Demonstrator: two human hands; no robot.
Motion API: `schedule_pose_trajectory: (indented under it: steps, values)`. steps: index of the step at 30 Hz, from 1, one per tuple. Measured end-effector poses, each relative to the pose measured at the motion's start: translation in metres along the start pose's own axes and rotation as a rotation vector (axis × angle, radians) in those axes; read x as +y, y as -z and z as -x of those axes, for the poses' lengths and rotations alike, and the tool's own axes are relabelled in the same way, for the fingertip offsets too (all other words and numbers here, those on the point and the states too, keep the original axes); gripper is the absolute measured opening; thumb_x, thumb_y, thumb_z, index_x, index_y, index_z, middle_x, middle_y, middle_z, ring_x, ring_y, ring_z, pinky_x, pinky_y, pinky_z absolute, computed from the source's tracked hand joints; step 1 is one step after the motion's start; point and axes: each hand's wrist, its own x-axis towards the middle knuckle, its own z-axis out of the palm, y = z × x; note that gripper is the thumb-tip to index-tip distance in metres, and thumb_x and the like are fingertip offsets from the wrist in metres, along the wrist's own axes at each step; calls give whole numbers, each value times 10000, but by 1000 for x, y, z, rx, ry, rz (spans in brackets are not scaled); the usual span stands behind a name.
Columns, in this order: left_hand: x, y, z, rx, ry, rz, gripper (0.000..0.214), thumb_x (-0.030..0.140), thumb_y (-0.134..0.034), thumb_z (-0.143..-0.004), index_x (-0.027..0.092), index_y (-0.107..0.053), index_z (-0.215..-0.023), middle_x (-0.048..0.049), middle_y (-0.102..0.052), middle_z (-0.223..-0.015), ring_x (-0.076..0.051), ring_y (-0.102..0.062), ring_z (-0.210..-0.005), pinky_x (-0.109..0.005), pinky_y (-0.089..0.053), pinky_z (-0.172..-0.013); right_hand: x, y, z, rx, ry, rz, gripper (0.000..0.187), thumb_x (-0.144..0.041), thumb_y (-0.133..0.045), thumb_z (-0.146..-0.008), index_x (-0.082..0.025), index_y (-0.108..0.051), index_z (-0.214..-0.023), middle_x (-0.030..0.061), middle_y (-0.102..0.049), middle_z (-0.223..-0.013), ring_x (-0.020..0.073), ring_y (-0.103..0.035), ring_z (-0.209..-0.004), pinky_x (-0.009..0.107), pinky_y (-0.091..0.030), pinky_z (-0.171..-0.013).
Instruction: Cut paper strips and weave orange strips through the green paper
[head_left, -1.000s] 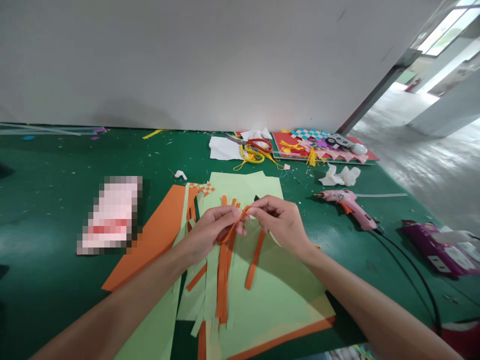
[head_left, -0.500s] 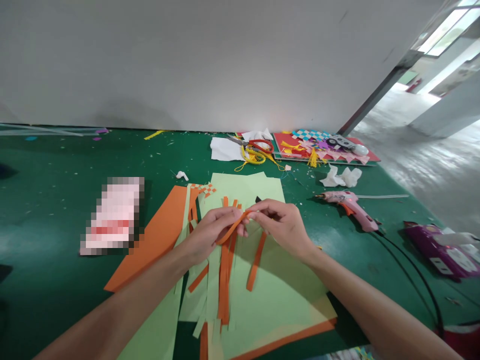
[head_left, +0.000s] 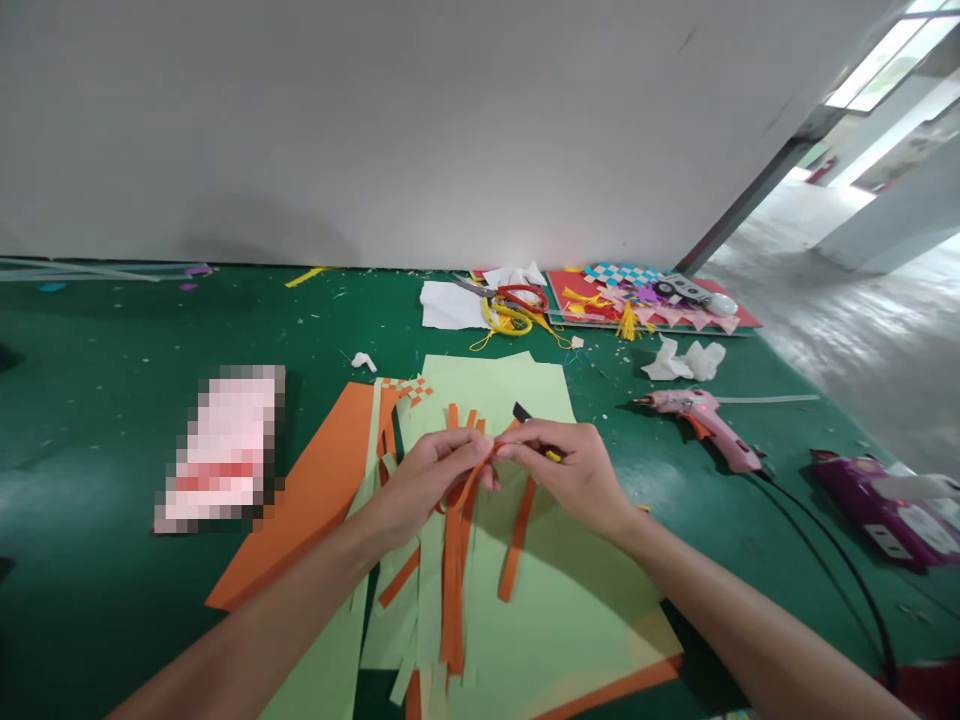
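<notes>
My left hand (head_left: 444,468) and my right hand (head_left: 568,462) meet over the pale green paper (head_left: 570,590). Both pinch a narrow orange paper strip (head_left: 472,480) between thumb and fingers, and it hangs down in a curve. Partly hidden behind my right fingers is a dark, slim tool (head_left: 520,411) with a bit of yellow; its kind does not show. Below my hands several loose orange strips (head_left: 452,610) and pale green strips (head_left: 430,590) lie on the sheet. A small orange-and-green woven paper piece (head_left: 416,389) rests at the sheet's upper left.
An orange sheet (head_left: 315,490) lies left, beside a pixelated pink object (head_left: 225,450). At right are a pink glue gun (head_left: 705,415), its cord and a purple box (head_left: 885,505). Scissors (head_left: 517,298), crumpled tissue (head_left: 682,358) and paper decorations on a red board (head_left: 750,318) lie at the back.
The held orange strip hangs more steeply than before, while both hands stay pinched together. More of the dark tool shows behind my right hand. The whole view has shifted slightly.
</notes>
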Motion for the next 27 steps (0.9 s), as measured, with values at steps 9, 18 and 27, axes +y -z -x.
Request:
schedule_pose_trajectory:
  steps: [9,18,27]
  values:
    - [-1,-2,-2,47,20,-6,281,409,-544,-871,164,-633,-768,0,-596,-640,-136,-569,-683,-250,-412,-691,18,1,1,64,260,227,291,-185,-565,-871,-287,-674,-1121,5,-743,-868,151,-683,-716,277,-540,-668]
    - [1,-4,-2,41,19,-24,288,396,-526,-885,157,-624,-756,13,-568,-588,-143,-579,-677,-256,-417,-710,23,2,1,73,368,426,287,-237,-489,-920,-274,-668,-1141,17,-726,-764,133,-633,-634,255,-509,-605]
    - [2,-5,-1,46,-20,-94,343,381,-456,-920,166,-604,-697,-8,-609,-647,-149,-577,-715,-258,-397,-749,29,2,3,83,463,622,304,-244,-457,-935,-226,-655,-1166,23,-686,-696,114,-549,-570,246,-454,-572]
